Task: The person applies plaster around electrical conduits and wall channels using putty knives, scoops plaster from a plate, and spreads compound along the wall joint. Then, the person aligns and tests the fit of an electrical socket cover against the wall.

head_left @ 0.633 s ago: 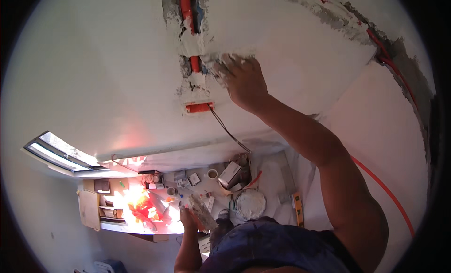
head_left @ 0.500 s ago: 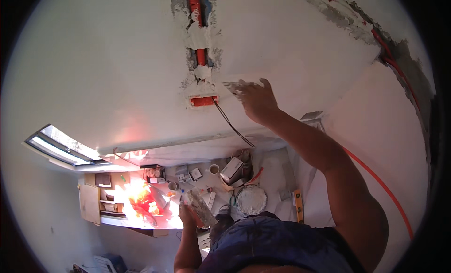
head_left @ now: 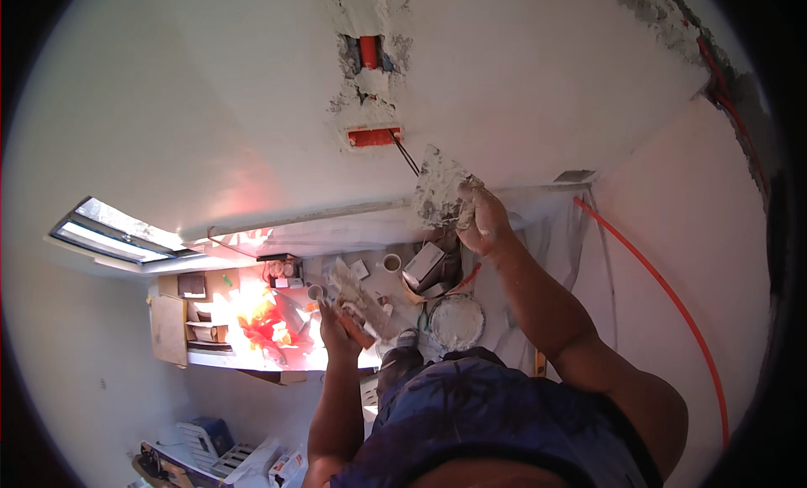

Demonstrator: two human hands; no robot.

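Observation:
My right hand (head_left: pixel 486 219) grips a putty knife (head_left: pixel 437 185) thickly caked with pale plaster, its blade held below the chased channel in the wall. My left hand (head_left: pixel 334 328), lower and to the left, is closed on a plaster-smeared trowel (head_left: pixel 366 307) with a reddish handle. Above the knife, the patched channel (head_left: pixel 368 51) shows red conduit between rough patches of plaster. At its lower end is a red wall box (head_left: pixel 370 137), with dark wires (head_left: pixel 403 152) hanging out and partly hidden behind the knife.
A window (head_left: pixel 118 231) is at left above a sunlit cluttered surface (head_left: pixel 168 337). Below me are cups (head_left: pixel 391 263), boxes (head_left: pixel 423 263) and a round bucket of plaster (head_left: pixel 458 324). A red hose (head_left: pixel 664 286) runs down the right. A folded chair (head_left: pixel 210 446) stands at lower left.
My right hand has come down from the channel to below the wall box, turning the blade face-on. My left hand and trowel have risen. The whole view has shifted, showing more floor.

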